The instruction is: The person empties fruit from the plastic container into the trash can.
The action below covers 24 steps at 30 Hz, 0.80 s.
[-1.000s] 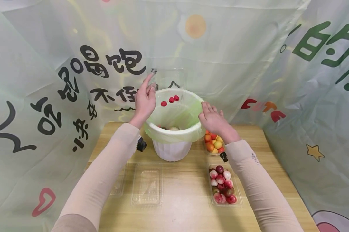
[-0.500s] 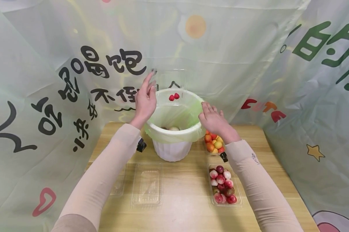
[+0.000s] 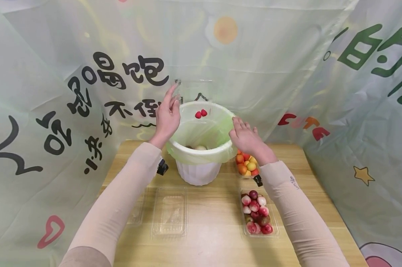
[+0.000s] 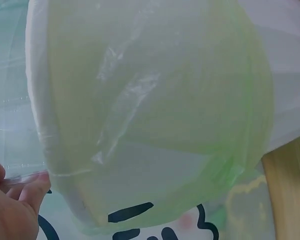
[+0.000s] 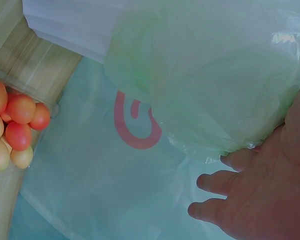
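Observation:
My left hand [image 3: 167, 116] pinches the side of a clear plastic box [image 3: 206, 87], held tilted over the bin; in the left wrist view my fingers [image 4: 35, 190] close on its thin edge. Two raspberries [image 3: 201, 113] show against the box, at the far side of the bin mouth. Below stands a white bin [image 3: 198, 174], its rim covered by a pale green bag [image 3: 222, 128]. Down inside, a pale round thing [image 3: 200, 147] is partly visible. On the bin's right rim lies my right hand [image 3: 247, 137], fingers extended; the right wrist view shows them spread beside the bag.
Orange and yellow fruits [image 3: 244, 165] fill a clear box right of the bin, partly under my right forearm. Nearer, another clear box holds red and white round fruits [image 3: 256, 211]. Front left lies an empty clear box [image 3: 170, 215], with another [image 3: 135, 213] beside my left sleeve. Printed cloth [image 3: 271, 74] encloses the table.
One second ago three raspberries showed in the tilted box; the leftmost has since gone from it. Both hands have stayed nearly still.

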{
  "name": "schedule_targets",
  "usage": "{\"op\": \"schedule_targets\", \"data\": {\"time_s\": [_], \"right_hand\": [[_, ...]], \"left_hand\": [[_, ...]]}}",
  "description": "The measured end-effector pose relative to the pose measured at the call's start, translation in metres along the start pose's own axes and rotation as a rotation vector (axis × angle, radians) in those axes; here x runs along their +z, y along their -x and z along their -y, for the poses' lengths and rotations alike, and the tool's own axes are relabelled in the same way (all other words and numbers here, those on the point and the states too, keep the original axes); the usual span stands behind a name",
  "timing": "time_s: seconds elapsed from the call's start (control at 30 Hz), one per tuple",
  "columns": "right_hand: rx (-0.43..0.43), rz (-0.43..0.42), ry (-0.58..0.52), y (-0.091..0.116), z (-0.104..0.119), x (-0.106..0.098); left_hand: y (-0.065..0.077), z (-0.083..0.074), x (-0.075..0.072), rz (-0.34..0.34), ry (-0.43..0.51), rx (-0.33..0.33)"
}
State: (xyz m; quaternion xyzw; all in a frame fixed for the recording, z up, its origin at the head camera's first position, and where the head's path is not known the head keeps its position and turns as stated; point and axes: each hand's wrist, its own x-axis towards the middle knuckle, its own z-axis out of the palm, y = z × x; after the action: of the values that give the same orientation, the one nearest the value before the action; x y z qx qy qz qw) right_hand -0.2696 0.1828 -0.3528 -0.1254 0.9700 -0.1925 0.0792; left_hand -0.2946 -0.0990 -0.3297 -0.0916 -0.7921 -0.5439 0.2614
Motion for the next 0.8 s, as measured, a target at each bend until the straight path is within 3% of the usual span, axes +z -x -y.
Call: {"op": "schedule_targets", "data": {"time_s": [0.47,0.8], "right_hand": [[0.006,-0.005,-0.018,-0.0001,-0.0004,0.0005],[0.006,-0.011,-0.019,0.0009,-0.0001,-0.0001]], "left_hand": [[0.0001,0.0013,-0.0013,-0.047,-0.010,0.005],[0.0018,0.0013,-0.0025,-0.028,-0.018,-0.024]]}}
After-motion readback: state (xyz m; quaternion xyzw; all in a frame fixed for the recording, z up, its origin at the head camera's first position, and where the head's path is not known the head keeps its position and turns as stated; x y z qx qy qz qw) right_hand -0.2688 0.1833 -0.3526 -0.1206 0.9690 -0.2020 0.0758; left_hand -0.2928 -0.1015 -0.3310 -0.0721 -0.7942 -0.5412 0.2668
